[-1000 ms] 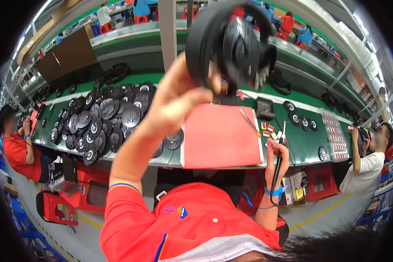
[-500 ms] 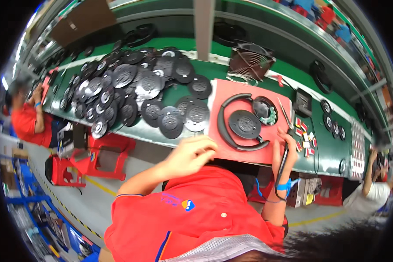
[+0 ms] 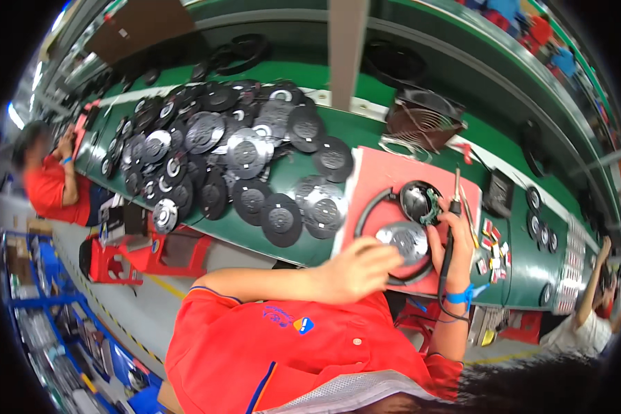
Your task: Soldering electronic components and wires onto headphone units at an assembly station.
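Observation:
My right hand (image 3: 455, 252) grips a soldering iron (image 3: 455, 206), its metal tip pointing away from me and its cable trailing down along my wrist. Its fingertips are beside an open black ear cup (image 3: 415, 200) with a green circuit board (image 3: 432, 205). Just nearer lies a round ear-cup plate (image 3: 405, 241), shiny in the light. The black headband (image 3: 372, 208) of the headphones curves around these on the pink mat (image 3: 374, 165). My left hand (image 3: 366, 270) hovers at the plate's near left side, fingers curled and blurred; whether it holds anything is hidden.
A heap of black round plates (image 3: 207, 131) covers the bench's left. Behind the mat stands a fan (image 3: 424, 121). To the right are small red-and-white pieces (image 3: 493, 245), a black box (image 3: 498, 192) and a thin tool (image 3: 470, 217). A co-worker (image 3: 52, 179) sits far left.
My left hand has moved right, from the bench's front edge to the ear-cup plate. My right hand now has the soldering iron raised over the mat, its fingers closer to the ear cup. The view has shifted.

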A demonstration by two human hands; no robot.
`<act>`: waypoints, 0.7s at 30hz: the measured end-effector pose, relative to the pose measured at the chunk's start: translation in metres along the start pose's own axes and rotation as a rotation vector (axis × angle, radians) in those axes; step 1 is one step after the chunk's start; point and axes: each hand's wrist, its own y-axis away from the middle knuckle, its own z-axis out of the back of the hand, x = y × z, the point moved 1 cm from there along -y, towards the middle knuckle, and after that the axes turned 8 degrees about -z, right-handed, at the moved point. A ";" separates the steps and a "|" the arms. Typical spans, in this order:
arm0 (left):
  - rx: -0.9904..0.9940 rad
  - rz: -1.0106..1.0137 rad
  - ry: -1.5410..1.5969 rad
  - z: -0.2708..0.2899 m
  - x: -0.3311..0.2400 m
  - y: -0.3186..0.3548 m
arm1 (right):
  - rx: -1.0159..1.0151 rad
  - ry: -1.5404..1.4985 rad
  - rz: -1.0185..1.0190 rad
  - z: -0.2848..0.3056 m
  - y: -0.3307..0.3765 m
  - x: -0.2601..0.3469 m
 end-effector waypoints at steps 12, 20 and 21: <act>0.111 0.478 -0.687 0.154 0.109 0.029 | 0.216 -0.189 0.115 -0.014 -0.009 -0.002; 0.244 0.440 -0.675 0.148 0.126 0.027 | 0.111 -0.037 0.224 -0.008 0.003 0.005; 0.223 0.391 -0.643 0.145 0.122 0.026 | 0.102 -0.026 0.193 -0.006 0.008 0.005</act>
